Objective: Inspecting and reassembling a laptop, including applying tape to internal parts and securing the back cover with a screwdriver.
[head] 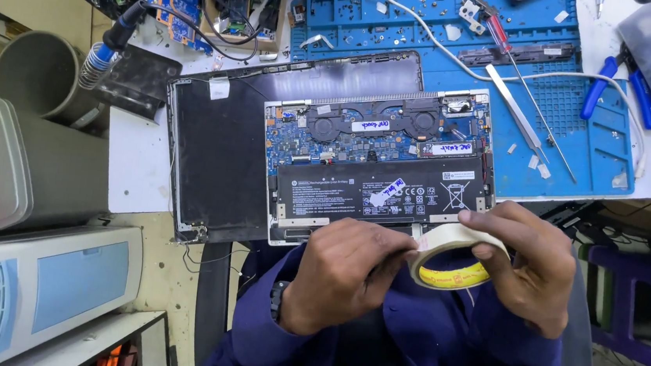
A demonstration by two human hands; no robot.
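A cluttered counter [138, 167] carries an opened laptop [378, 164] on a blue mat [580, 142]. Below it, the right hand [530, 264] grips a tape roll [456, 257]; the left hand [345, 275] pinches its loose end.

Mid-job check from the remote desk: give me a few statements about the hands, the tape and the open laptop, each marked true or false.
1. The right hand holds a cream roll of masking tape. True.
2. The left hand rests on the blue work mat. False: it pinches at the roll's edge.
3. The opened laptop base shows a black battery. True.
4. The metal tweezers lie inside the laptop. False: they lie on the mat.
5. The red-handled screwdriver is in the left hand. False: it lies on the mat.
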